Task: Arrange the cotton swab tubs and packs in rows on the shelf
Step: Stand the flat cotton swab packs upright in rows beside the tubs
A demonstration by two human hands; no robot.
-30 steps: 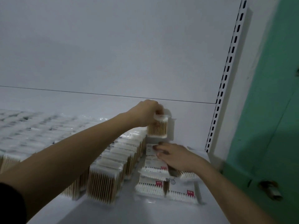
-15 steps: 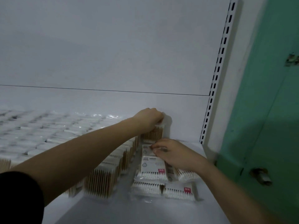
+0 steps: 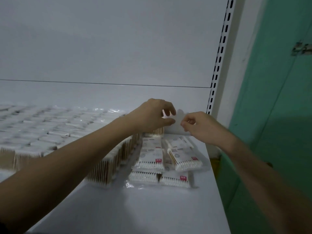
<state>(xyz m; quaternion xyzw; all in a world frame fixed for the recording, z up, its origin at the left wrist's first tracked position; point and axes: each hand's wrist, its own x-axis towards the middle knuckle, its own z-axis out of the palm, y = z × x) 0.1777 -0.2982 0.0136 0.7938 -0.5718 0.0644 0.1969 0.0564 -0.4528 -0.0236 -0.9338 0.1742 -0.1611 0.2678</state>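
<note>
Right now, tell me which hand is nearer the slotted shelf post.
Right. The right hand is just left of the slotted post, near its lower end; the left hand is farther left, above the swab tubs.

We see clear tubs of wooden-stick cotton swabs standing upright in tight rows across the left of the white shelf, and flat plastic packs of white-tipped swabs lying overlapped just to their right

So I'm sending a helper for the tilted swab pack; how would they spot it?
At the shelf's right end, flat packs lie beside the upright tub rows. The tilted pack lies skewed on top, unlike its squared neighbours.
</note>
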